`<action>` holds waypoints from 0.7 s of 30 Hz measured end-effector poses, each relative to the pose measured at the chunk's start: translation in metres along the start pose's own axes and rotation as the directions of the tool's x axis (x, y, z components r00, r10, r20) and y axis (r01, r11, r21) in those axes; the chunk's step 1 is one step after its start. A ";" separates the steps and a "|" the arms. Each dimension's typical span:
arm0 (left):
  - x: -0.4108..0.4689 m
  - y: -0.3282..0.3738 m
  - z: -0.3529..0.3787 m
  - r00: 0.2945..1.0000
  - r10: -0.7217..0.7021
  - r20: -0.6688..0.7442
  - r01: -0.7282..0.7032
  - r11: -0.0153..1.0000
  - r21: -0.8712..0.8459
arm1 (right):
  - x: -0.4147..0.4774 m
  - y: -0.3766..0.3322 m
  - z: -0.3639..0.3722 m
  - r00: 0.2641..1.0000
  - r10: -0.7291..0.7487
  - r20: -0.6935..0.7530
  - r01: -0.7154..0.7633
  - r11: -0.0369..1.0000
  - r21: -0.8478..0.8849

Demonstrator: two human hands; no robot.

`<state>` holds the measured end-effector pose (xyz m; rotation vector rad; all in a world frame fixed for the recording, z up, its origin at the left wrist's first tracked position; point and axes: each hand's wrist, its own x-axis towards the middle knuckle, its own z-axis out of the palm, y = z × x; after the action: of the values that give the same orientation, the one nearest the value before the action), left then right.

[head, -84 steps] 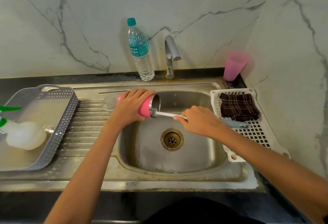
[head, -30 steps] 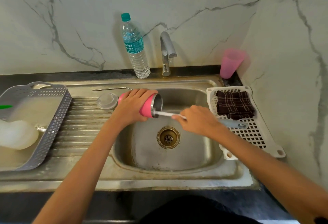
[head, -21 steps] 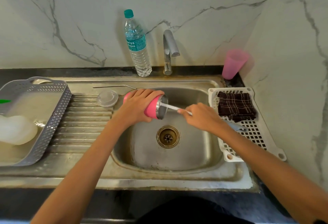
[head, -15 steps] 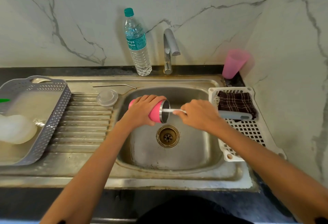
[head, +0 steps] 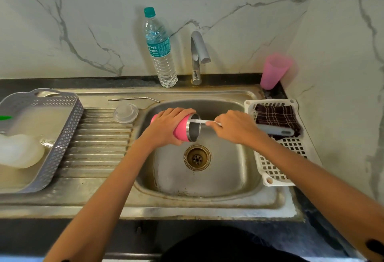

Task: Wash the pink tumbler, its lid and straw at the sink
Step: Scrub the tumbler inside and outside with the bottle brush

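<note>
left hand (head: 166,129), right hand (head: 235,129): bare | sleeves (head: 374,246): black edges | clothing (head: 228,248): dark

1 head-worn wide-angle view looks forward and down, close over the sink (head: 239,191).

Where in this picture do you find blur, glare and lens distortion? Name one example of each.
Head view: the white object in the grey basket at the left edge is smeared, and the pink cup is soft; glare brightens the front rim of the sink; the wide lens bows the dark counter behind it; the pink tumbler at centre is sharp.
</note>
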<state>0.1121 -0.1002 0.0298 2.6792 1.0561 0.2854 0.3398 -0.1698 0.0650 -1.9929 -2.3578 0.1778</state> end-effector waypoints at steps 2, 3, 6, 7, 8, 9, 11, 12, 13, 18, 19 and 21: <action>0.004 0.005 -0.003 0.999 0.016 -0.029 -0.016 1.000 0.003 | 0.000 -0.009 0.013 1.000 0.010 0.010 -0.010 0.999 0.039; 0.004 0.005 -0.004 0.999 0.010 -0.037 -0.010 1.000 -0.006 | 0.000 -0.011 0.014 1.000 0.008 0.009 -0.009 0.999 0.049; -0.001 -0.002 -0.008 0.999 -0.001 -0.038 0.000 1.000 -0.013 | 0.003 0.000 -0.007 0.999 0.028 -0.021 -0.028 0.999 0.023; -0.002 -0.004 -0.012 0.999 0.005 -0.038 -0.004 1.000 0.004 | 0.002 0.005 -0.015 0.999 0.029 -0.035 -0.028 1.000 0.007; -0.001 -0.004 -0.014 0.999 0.010 -0.044 -0.009 1.000 0.026 | 0.001 0.007 -0.020 0.999 0.026 -0.047 -0.026 1.000 -0.002; 0.002 -0.002 -0.016 0.999 0.016 -0.052 -0.013 0.998 0.054 | 0.001 0.005 -0.022 0.998 0.022 -0.051 -0.022 1.000 0.000; 0.010 0.006 -0.013 0.999 0.031 -0.044 -0.027 0.995 0.092 | 0.003 -0.007 -0.020 0.999 0.003 -0.044 -0.002 1.000 0.026; 0.012 0.008 -0.010 0.999 0.032 -0.033 -0.029 0.995 0.093 | 0.004 -0.013 -0.018 0.999 -0.004 -0.042 0.006 0.999 0.034; 0.012 0.008 -0.007 0.999 0.030 -0.027 -0.027 0.995 0.097 | 0.003 -0.015 -0.018 0.999 -0.002 -0.038 0.003 0.999 0.037; 0.004 -0.010 -0.008 1.000 -0.014 -0.027 0.017 0.992 0.127 | -0.014 -0.006 -0.032 0.999 0.034 0.007 -0.034 0.999 0.027; 0.007 -0.005 -0.008 1.000 -0.008 -0.028 0.011 0.993 0.117 | -0.013 -0.010 -0.032 1.000 0.029 0.012 -0.029 0.999 0.030; 0.011 0.004 -0.005 0.999 -0.001 -0.032 0.004 0.996 0.086 | -0.008 -0.018 -0.027 1.000 0.020 0.015 -0.021 0.998 0.061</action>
<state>0.1210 -0.0944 0.0367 2.7581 1.1054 0.2888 0.3266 -0.1793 0.0940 -1.9956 -2.3121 0.2629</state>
